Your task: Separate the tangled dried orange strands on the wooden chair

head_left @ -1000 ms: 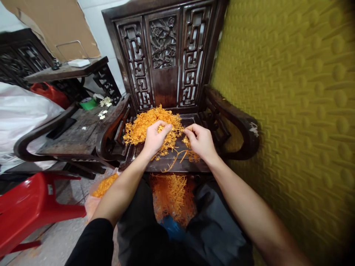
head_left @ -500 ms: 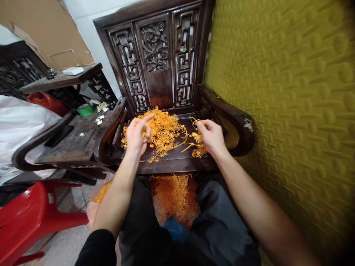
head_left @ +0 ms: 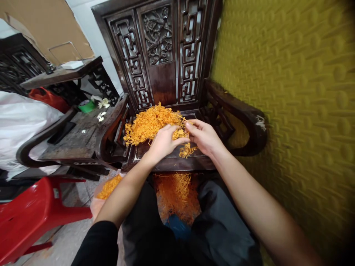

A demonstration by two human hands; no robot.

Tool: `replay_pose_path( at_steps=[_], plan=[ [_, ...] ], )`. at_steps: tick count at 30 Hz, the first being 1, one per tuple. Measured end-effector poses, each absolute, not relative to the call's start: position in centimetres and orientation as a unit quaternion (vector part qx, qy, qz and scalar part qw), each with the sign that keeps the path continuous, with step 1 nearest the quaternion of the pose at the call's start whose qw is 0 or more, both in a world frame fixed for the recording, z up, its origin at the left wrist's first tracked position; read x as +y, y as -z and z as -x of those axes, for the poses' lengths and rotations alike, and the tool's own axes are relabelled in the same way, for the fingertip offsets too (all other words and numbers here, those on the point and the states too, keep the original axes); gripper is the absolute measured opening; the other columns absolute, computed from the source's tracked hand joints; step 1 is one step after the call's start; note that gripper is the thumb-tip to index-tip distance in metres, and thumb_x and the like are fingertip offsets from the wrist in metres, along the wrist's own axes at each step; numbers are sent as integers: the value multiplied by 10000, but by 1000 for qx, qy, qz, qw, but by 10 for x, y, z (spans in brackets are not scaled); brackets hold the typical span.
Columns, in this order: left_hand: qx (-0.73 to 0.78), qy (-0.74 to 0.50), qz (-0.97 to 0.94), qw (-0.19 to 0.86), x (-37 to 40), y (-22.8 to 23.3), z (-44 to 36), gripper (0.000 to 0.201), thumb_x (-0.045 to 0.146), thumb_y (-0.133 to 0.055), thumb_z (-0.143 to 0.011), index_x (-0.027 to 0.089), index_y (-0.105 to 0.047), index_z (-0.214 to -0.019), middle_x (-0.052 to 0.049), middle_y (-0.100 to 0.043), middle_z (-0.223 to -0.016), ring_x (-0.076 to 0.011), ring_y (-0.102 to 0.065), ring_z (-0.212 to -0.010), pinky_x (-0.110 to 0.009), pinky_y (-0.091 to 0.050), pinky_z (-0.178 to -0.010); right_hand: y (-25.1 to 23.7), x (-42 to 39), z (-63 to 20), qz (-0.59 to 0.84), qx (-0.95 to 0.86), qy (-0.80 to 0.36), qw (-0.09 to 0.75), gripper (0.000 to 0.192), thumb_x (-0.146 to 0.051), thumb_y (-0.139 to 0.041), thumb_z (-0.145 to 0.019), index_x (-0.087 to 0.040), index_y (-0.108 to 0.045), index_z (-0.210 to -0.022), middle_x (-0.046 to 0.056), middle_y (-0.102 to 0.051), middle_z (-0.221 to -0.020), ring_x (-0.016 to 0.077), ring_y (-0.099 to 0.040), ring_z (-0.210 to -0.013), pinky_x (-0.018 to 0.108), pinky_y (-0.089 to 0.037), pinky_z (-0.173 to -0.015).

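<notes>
Together, a tuft of orange strands (head_left: 186, 149) was pinched by the left hand (head_left: 163, 142) and right hand (head_left: 203, 137); no writing could be read.

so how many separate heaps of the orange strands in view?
3. One pile on the chair seat under both hands, one heap on the floor between the knees, one bagful by the left forearm. More may be hidden.

Both hands meet over the carved wooden chair (head_left: 166, 162) seat: the left hand (head_left: 163, 142) and right hand (head_left: 203, 137) pinch a small orange clump (head_left: 186, 149), just beside the big orange pile (head_left: 149, 123). More strands (head_left: 180, 184) lie below the seat.
</notes>
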State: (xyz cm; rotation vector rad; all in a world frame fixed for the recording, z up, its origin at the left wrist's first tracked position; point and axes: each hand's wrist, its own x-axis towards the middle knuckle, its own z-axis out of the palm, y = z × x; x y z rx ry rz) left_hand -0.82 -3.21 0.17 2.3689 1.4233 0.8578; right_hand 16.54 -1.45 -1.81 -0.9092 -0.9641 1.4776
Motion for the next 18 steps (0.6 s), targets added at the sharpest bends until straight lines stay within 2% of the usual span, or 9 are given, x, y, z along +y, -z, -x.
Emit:
replay_pose_path(
  at_steps=[3, 6, 9, 11, 14, 18],
  plan=[
    [471, -257, -838, 95, -31, 2, 8, 405, 520, -581, -956, 148, -724, -1025, -101, -701, -956, -223, -651, -879, -352, -499, -826, 18, -16, -164, 377, -393, -632, 551, 509, -402, -970, -485, -178, -723, -869, 24, -701, -790, 141, -623, -666, 293, -543, -599],
    [434, -227, -865, 104, -31, 1, 6, 371, 410, -492, -1011, 158, -720, -860, -65, -664, -815, -179, -608, -762, -310, -460, -751, 20, -15, -164, 394, -392, -607, 568, 453, -361, -978, -430, -169, -712, -741, 23, -705, -737, 134, -607, -617, 285, -522, -562],
    [394, -237, -875, 148, -32, -2, 3, 373, 322, -470, -1001, 153, -660, -728, -25, -599, -692, -139, -537, -655, -283, -408, -689, 21, -11, -163, 407, -382, -594, 579, 408, -331, -972, -407, -167, -706, -669, 12, -680, -656, 126, -586, -576, 270, -493, -522],
    [392, -251, -865, 187, -33, -4, 0, 403, 329, -471, -990, 159, -575, -639, 5, -524, -618, -118, -472, -598, -273, -367, -645, 20, -10, -162, 412, -369, -590, 588, 367, -291, -956, -409, -167, -709, -651, 12, -682, -648, 126, -590, -581, 266, -487, -526],
    [419, -255, -837, 243, -33, -6, 0, 450, 388, -460, -983, 175, -472, -587, 36, -415, -562, -104, -388, -557, -267, -310, -595, 18, -9, -157, 415, -358, -587, 595, 291, -230, -912, -439, -167, -709, -639, 17, -691, -659, 129, -603, -596, 265, -487, -538],
    [450, -256, -811, 271, -36, -10, 2, 466, 431, -475, -966, 181, -412, -578, 52, -340, -550, -96, -335, -552, -265, -263, -573, 19, -7, -146, 420, -358, -582, 597, 224, -183, -861, -484, -163, -693, -630, 7, -678, -632, 118, -581, -546, 259, -471, -502]
  ],
)
